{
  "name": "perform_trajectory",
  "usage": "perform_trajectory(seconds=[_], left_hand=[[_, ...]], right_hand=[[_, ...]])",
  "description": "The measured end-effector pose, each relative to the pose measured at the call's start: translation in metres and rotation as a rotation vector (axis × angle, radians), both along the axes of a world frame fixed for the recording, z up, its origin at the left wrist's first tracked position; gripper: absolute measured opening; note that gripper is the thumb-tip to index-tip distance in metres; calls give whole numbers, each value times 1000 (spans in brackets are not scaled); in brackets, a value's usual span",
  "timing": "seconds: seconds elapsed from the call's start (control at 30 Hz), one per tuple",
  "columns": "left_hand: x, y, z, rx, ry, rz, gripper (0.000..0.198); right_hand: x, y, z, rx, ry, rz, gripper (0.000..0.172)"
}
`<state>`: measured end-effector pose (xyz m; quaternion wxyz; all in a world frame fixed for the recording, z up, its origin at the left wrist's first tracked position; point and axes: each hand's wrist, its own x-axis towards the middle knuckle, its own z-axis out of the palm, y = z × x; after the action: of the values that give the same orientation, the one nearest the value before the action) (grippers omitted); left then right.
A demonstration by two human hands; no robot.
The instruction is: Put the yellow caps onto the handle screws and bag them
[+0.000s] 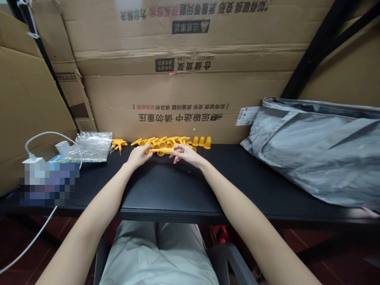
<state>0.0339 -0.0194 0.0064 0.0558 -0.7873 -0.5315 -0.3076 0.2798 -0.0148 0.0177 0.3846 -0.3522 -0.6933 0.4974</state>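
Note:
Between my two hands is a slim yellow plastic piece (162, 150), held level just over the back part of the black table. The fingers of my left hand (140, 155) are closed on one end of it. My right hand (187, 154) pinches the other end, with its lower fingers loosely curled. Right behind the hands lies a heap of yellow plastic parts (175, 139), some with round, cup-like ends. Several yellow cups (201, 141) stand to the right of the heap. To its left are yellow corkscrews (119, 143) with metal spirals.
A clear plastic bag (92, 146) lies at the left, beside a white charger (35, 164) with a cable and a blurred-out object. A large grey bag (320, 158) fills the right side. Cardboard (190, 91) walls the back of the black table (172, 194).

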Motion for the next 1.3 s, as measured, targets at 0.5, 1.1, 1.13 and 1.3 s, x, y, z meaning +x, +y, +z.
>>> perform_trajectory(seconds=[0.5,1.1,1.13,1.3], left_hand=[[6,-5,3,-15,0,45,24],[7,-7,6,-41,-4,53,23],[7,-7,6,-49,-1,63,24],[7,-8,7,-73,11,97,24]], right_hand=[[0,1,2,93,-32,-95,45],[-4,6,-6,107,-158,-155,45],[-2,8,-8,137,-132,-125,45],[2,16,-16,235,-69,-21,51]])
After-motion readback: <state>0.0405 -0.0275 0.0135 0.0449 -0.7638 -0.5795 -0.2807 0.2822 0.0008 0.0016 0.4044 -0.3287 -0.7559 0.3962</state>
